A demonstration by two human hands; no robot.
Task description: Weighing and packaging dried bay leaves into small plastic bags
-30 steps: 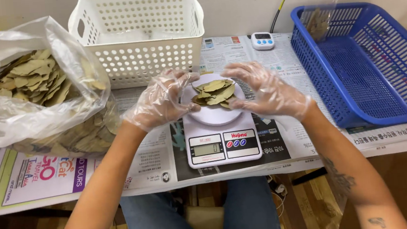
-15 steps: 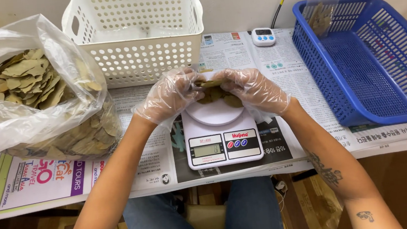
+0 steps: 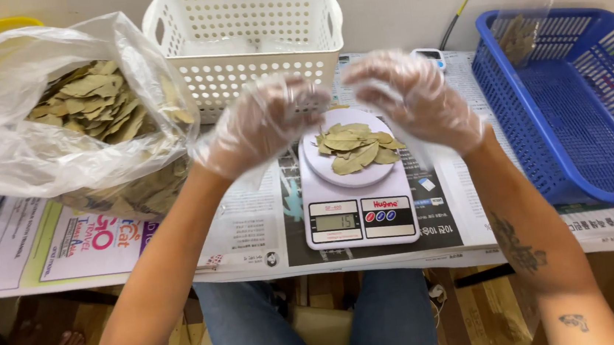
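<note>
Nearest the camera is one white scale (image 3: pixel 360 212) sitting on newspaper (image 3: pixel 253 229) at the table edge, with its little screen and three round buttons facing the person. On the round pan there's a small pile of dried leaves (image 3: pixel 357 148), maybe eight or so, hard to count since they overlap.

Both hands are in thin clear gloves and float just above the pan, not touching the leaves. The left hand (image 3: pixel 262 124) is off the pan's left edge, fingers loosely curled, nothing pinched that I can see. The right hand (image 3: pixel 411 97) is over the pan's far right side, fingers (image 3: pixel 368 71) bent and spread a bit, also not gripping anything. Both are kinda motion-blurred, so take the finger detail with a grain of salt. So the leaves sit below and between the two hands, closer to the right fingertips.

Left of the scale is one big clear plastic bag (image 3: pixel 14 124) stuffed with way more of the same leaves, too many to count. Right side, one blue basket (image 3: pixel 580 163) with a small clear packet of leaves (image 3: pixel 521 35) in its far corner.

Farther back, one white basket (image 3: pixel 251 44) with holes in the walls stands against the wall, and one small white gadget (image 3: pixel 430 55) peeks out behind the right hand.
</note>
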